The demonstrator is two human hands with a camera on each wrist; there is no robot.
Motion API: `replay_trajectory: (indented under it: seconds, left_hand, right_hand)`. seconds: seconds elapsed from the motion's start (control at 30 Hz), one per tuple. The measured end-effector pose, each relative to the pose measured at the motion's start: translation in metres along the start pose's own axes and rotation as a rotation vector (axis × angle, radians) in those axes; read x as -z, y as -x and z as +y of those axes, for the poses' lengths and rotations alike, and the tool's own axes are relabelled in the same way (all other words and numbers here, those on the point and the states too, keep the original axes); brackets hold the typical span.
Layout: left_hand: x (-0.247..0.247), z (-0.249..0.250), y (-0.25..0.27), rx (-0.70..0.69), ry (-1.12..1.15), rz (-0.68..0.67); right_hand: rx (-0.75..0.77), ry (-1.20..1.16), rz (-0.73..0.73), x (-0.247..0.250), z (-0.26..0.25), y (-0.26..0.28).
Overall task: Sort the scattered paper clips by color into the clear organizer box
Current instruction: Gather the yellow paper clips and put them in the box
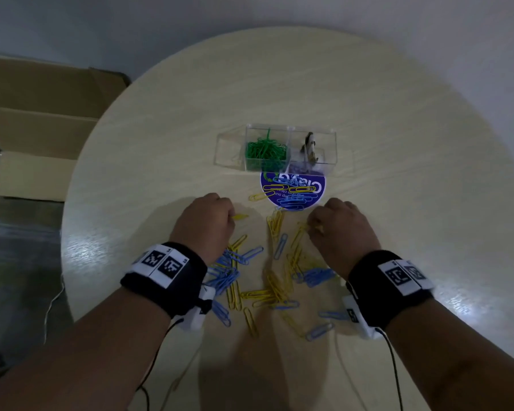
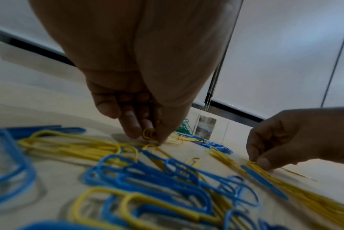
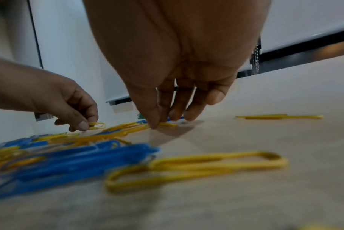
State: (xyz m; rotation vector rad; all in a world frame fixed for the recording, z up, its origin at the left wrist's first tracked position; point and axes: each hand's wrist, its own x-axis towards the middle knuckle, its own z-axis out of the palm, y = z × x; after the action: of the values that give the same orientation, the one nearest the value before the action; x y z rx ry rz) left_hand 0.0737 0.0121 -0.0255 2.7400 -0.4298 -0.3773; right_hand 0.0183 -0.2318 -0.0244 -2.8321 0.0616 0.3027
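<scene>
Round table (image 1: 398, 120), left hand (image 1: 205, 223) pinching yellow clip (image 1: 240, 216), right hand's (image 1: 340, 229) grip hidden

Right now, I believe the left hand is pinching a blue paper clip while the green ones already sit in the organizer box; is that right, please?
Not quite: the left hand pinches a yellow paper clip, not a blue one, as the left wrist view shows. The green paper clips do sit in the clear organizer box.

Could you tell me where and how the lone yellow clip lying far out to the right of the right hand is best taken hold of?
This yellow paper clip lies flat on the table, apart from the pile, so nothing crowds it. I would probably come straight down with the right hand, pinch across its long sides near the middle with thumb and forefinger, and tip one edge up to lift it.
</scene>
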Motion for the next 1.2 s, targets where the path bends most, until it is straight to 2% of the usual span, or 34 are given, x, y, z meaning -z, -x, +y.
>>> replay_trajectory:
  seconds: [0.17,0.37,0.67,0.9,1.0,1.07,1.13,1.2]
  left_hand:
    - [0.006,0.013,-0.019,-0.043,0.049,0.104]
    - [0.001,0.031,-0.039,-0.085,-0.081,0.028]
    - [0.010,0.011,-0.032,0.050,0.044,-0.043]
    - [0.011,0.002,-0.020,0.057,0.066,-0.142]
    - [0.009,0.004,-0.013,-0.015,-0.020,-0.145]
    - [0.008,0.009,-0.008,-0.070,-0.163,-0.155]
    - [0.010,0.016,-0.005,-0.082,-0.296,-0.159]
    - [0.013,0.023,-0.004,-0.084,-0.268,-0.126]
  right_hand:
    - [-0.180,-0.142,-0.039,0.004,-0.010,0.005]
    - [-0.240,-0.174,-0.129,0.004,-0.042,0.002]
    - [-0.084,-0.098,-0.183,-0.003,-0.070,-0.017]
    - [-0.029,-0.055,-0.164,-0.002,-0.066,-0.016]
    - [0.061,-0.034,-0.140,-0.002,-0.063,-0.012]
    - [0.089,-0.028,-0.132,-0.001,-0.059,-0.010]
    - [0.066,-0.059,-0.102,0.001,-0.051,-0.009]
    - [-0.016,-0.151,-0.053,0.005,-0.041,-0.007]
